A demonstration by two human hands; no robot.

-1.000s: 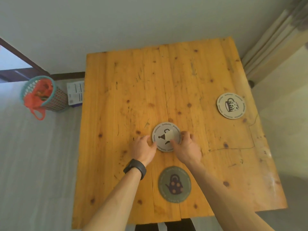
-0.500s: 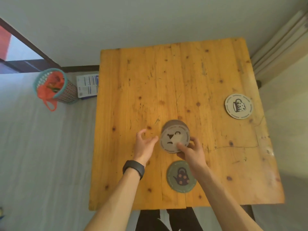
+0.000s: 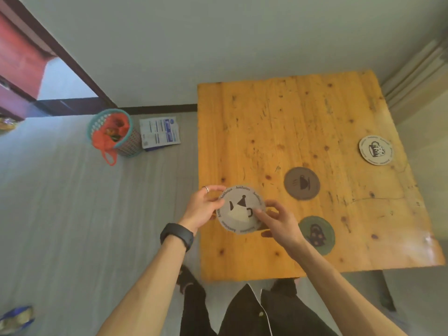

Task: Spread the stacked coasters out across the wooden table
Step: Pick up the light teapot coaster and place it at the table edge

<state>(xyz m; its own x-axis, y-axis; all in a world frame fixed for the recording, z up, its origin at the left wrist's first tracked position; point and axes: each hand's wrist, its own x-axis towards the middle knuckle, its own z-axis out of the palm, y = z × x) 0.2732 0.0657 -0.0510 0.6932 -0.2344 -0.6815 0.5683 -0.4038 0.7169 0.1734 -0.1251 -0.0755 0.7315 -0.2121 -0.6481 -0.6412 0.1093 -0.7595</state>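
Observation:
Both hands hold a grey round coaster [image 3: 238,209] with a teapot picture, lifted above the left part of the wooden table [image 3: 266,117]. My left hand [image 3: 202,207] pinches its left rim; my right hand [image 3: 278,220] grips its right side with the thumb on top. A brown coaster [image 3: 301,183] lies flat at the table's middle. A green coaster [image 3: 317,235] lies near the front edge, partly behind my right hand. A white coaster [image 3: 375,149] with a mug picture lies at the right edge.
A teal mesh basket [image 3: 114,134] with an orange bag stands on the grey floor left of the table, next to a white paper packet [image 3: 160,133]. A doorway is at the far left. My legs are below the table's front edge.
The grey coaster has come off the stack and moved left, held by both hands. The brown coaster beneath it now lies uncovered. The camera view swung left.

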